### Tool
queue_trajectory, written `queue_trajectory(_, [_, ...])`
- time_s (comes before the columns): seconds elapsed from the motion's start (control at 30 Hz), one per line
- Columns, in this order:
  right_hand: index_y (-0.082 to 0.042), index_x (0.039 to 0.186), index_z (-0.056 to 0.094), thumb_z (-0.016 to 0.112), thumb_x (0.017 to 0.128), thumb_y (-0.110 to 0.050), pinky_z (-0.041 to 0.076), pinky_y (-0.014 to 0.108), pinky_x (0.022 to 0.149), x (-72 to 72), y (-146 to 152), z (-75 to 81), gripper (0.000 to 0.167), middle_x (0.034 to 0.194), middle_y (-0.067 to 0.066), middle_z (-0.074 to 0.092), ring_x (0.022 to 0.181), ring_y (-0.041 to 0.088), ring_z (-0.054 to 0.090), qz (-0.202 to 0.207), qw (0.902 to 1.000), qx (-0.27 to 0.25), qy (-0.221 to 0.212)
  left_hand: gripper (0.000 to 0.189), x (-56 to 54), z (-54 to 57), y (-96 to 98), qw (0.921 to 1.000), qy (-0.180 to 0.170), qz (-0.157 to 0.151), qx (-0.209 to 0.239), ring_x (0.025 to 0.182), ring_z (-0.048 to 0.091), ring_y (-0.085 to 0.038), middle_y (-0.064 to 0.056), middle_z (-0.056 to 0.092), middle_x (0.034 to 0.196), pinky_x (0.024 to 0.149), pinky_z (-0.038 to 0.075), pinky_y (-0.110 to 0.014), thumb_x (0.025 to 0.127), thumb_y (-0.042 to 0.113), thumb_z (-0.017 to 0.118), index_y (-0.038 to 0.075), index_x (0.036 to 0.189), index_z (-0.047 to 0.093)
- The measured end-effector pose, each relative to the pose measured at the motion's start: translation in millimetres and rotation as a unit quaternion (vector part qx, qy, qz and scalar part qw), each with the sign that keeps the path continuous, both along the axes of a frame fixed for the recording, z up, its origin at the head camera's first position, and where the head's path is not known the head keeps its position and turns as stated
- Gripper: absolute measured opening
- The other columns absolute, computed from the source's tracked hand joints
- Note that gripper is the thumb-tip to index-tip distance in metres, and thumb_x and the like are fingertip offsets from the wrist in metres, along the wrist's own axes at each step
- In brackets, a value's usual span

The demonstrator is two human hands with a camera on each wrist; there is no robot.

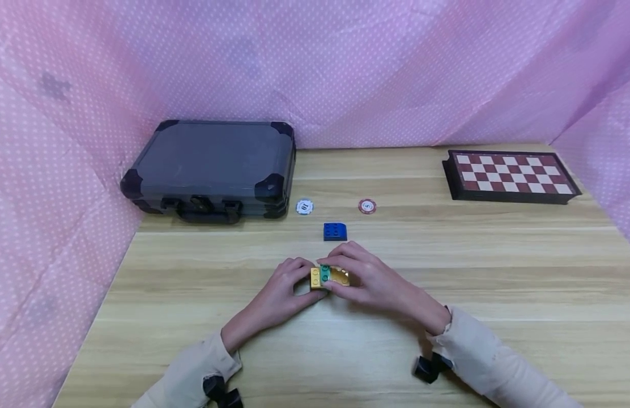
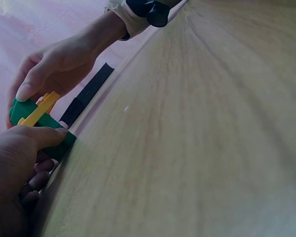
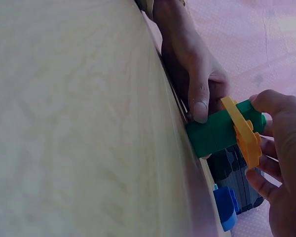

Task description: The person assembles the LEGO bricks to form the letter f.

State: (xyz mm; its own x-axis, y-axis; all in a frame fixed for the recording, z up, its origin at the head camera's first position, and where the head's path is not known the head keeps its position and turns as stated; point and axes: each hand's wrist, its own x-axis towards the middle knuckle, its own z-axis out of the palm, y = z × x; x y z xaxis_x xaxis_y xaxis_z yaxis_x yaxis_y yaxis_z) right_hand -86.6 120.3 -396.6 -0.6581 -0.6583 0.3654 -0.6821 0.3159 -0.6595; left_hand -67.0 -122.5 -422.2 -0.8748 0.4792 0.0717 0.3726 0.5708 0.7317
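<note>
Both hands are on a small stack of toy bricks at the front middle of the table. My left hand [image 1: 281, 290] grips the green lower block [image 3: 213, 134], its thumb along one side. Across it lies a yellow piece [image 3: 245, 136], which shows studs and a curved end in the head view. On top sits a smaller green brick [image 1: 324, 274], pinched between the thumb and fingers of my right hand [image 1: 368, 279]. From above, the lower block is hidden under the yellow piece. Just beyond the hands lies a blue brick [image 1: 335, 232] with studs.
A grey case [image 1: 213, 156] with black corners stands at the back left. Near it lie a white chip [image 1: 304, 207] and a red chip [image 1: 367, 206]. A red-and-white checkered board [image 1: 511, 173] is at the back right. Pink dotted cloth [image 1: 345, 73] hangs behind the wooden table [image 1: 498, 272].
</note>
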Motion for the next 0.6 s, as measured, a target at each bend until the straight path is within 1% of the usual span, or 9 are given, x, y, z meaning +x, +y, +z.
queue_trajectory(0.2, [-0.009, 0.133, 0.069, 0.079, 0.094, -0.022, 0.053, 0.034, 0.090, 0.3, 0, 2.0, 0.042, 0.125, -0.001, 0.063, 0.114, 0.015, 0.054, 0.001, 0.9999, 0.013, 0.000, 0.037, 0.9, 0.1, -0.5, 1.0000, -0.009, 0.002, 0.002, 0.111, 0.052, -0.016, 0.004, 0.063, 0.119, 0.096, 0.047, -0.044, 0.091, 0.026, 0.083, 0.012, 0.124, 0.073])
queue_trajectory(0.33, [-0.010, 0.136, 0.067, 0.078, 0.094, -0.027, 0.053, 0.036, 0.092, -0.1, 1, 2.0, 0.046, 0.127, -0.001, 0.062, 0.116, 0.015, 0.053, 0.001, 0.9997, 0.025, -0.007, 0.039, 1.0, 0.2, -0.9, 0.9999, -0.012, 0.001, 0.003, 0.112, 0.052, -0.016, 0.003, 0.063, 0.121, 0.096, 0.047, -0.045, 0.091, 0.026, 0.083, 0.011, 0.126, 0.072])
queue_trajectory(0.47, [-0.014, 0.140, 0.064, 0.075, 0.097, -0.031, 0.051, 0.042, 0.099, -1.7, 6, 3.7, 0.048, 0.132, -0.002, 0.061, 0.122, 0.015, 0.053, -0.009, 0.9990, 0.037, -0.024, 0.038, 0.7, 1.0, -0.6, 0.9998, -0.019, 0.004, 0.004, 0.112, 0.053, -0.016, 0.003, 0.063, 0.121, 0.096, 0.047, -0.045, 0.091, 0.025, 0.083, 0.012, 0.125, 0.073])
queue_trajectory(0.53, [-0.014, 0.141, 0.063, 0.074, 0.097, -0.031, 0.050, 0.045, 0.101, -4.0, 9, 4.8, 0.048, 0.134, -0.001, 0.060, 0.123, 0.016, 0.052, -0.013, 0.9988, 0.039, -0.029, 0.037, 0.7, 1.2, -0.6, 0.9997, -0.022, 0.005, 0.003, 0.112, 0.053, -0.016, 0.002, 0.063, 0.121, 0.096, 0.047, -0.045, 0.090, 0.025, 0.083, 0.012, 0.124, 0.073])
queue_trajectory(0.6, [-0.013, 0.140, 0.063, 0.073, 0.098, -0.029, 0.049, 0.047, 0.101, -7.2, 12, 4.7, 0.047, 0.133, -0.001, 0.061, 0.123, 0.016, 0.053, -0.016, 0.9989, 0.036, -0.025, 0.036, 1.0, 1.3, -0.7, 0.9997, -0.023, 0.006, 0.003, 0.112, 0.053, -0.017, 0.002, 0.063, 0.121, 0.096, 0.047, -0.045, 0.090, 0.024, 0.083, 0.012, 0.122, 0.074])
